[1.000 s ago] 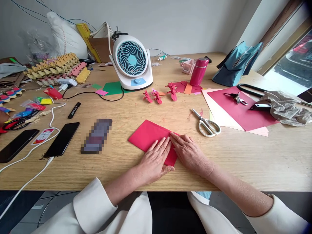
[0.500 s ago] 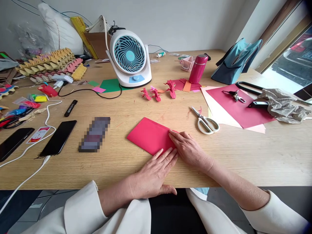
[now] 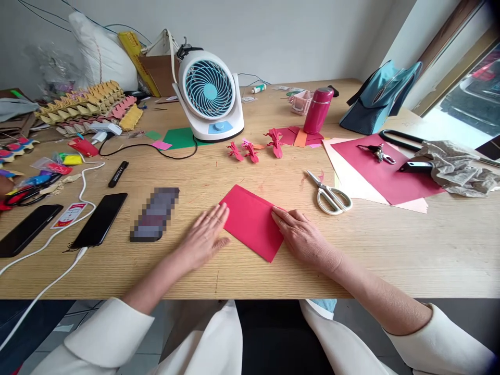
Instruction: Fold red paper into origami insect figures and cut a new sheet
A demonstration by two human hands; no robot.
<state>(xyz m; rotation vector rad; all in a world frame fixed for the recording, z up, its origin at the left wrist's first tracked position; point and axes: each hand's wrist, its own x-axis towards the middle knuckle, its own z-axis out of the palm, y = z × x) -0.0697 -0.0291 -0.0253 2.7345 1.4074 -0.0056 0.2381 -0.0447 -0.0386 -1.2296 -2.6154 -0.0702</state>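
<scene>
A folded red paper lies flat on the wooden table, tilted to the view. My left hand rests at the paper's left corner, fingers extended with the fingertips on its edge and the thumb apart. On the paper's right end lies my right hand, palm down, its fingers stretched over the edge and pressing it. White-handled scissors lie to the right of the paper. Beyond it stand small red folded paper figures.
A white fan stands at the back, with a pink bottle and a blue bag to its right. Phones and white cables are at left. Red sheets lie at right. Part of another person's hand shows at the far left edge.
My left hand has moved from the paper's lower right edge to its left corner. The right hand stays in place. Another person's hand has appeared at the left edge.
</scene>
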